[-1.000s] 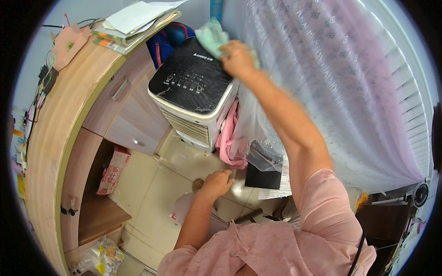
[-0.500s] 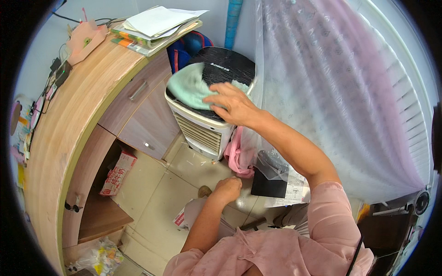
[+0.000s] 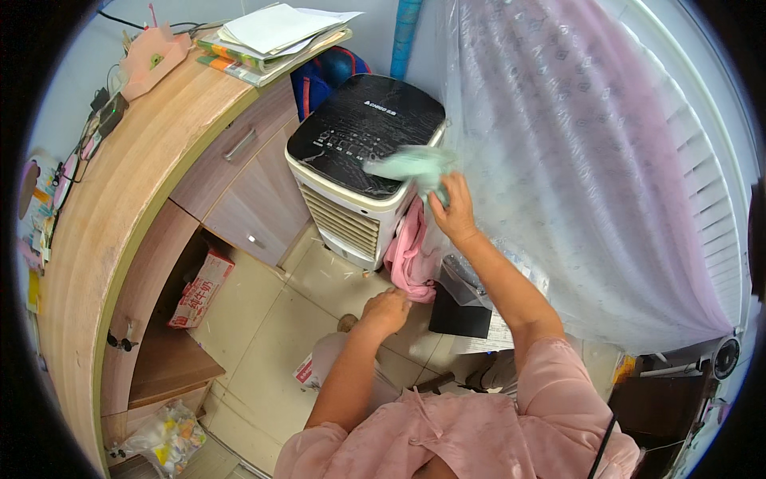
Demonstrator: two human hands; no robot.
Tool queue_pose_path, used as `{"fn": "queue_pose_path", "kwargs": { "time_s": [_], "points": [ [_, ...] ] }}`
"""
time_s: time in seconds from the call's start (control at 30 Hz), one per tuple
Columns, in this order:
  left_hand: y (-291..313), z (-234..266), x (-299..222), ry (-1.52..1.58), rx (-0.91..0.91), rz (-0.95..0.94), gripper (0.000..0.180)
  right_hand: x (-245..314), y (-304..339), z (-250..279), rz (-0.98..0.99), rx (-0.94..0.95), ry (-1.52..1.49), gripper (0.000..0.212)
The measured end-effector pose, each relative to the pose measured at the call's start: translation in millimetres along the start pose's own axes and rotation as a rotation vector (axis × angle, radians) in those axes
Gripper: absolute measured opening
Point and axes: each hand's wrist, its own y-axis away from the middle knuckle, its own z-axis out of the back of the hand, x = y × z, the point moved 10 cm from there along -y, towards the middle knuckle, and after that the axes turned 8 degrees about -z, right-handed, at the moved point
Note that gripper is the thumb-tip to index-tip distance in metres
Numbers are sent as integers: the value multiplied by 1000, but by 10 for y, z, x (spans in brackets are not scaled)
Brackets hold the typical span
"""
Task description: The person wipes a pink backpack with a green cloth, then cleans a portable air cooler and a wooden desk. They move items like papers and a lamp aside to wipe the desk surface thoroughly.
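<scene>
Pale green cloth (image 3: 408, 164) sits over the right front corner of the cooler (image 3: 359, 169), blurred, so can't tell if it touches the top. Right hand (image 3: 455, 209) has it by its near end, fingers half curled with the thumb close by, the rest flaring free; probably gripped at one end to leave a loose spread of fabric. Exact finger contact unclear from blur. Left hand (image 3: 385, 311) is low over the floor, fingers bent in, nothing visible in it, palm side hidden; looks parked out of the way.

Cooler top is black and glossy with pale streaks, maybe a film over it; body white, slatted front. Stands beside the wooden desk (image 3: 171, 136), likely tucked there to save space. Pink fabric (image 3: 411, 255) lies bunched at its side, black folder (image 3: 460, 319) near that. Blue bag (image 3: 331, 76) is wedged behind, between desk and cooler.

Papers (image 3: 283, 36) stacked at the desk's far end, seemingly to keep the rest usable. Red-and-white carton (image 3: 202, 291) on the open shelf below, clear plastic bag (image 3: 167, 439) further down. Floor (image 3: 263, 343) is cream tile with small scraps; shiny lilac curtain (image 3: 574, 176) fills the right side
</scene>
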Motion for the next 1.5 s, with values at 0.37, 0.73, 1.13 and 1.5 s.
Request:
{"fn": "queue_pose_path", "kwargs": {
  "time_s": [0.37, 0.73, 1.13, 1.5],
  "points": [
    [-999, 179, 292, -70, -378, 116, 54, -1846, 1485, 327, -551, 296, 431, 52],
    [-1319, -206, 494, -101, -409, 45, 40, -2555, 1988, 881, -950, 219, 265, 54],
    [-203, 446, -813, -63, -704, -118, 27, -2695, 2543, 998, -1054, 171, 28, 45],
    [825, 1256, -1890, 285, -657, -164, 12, -2335, 2642, 1594, -1173, -134, -482, 39]
  ]
}}
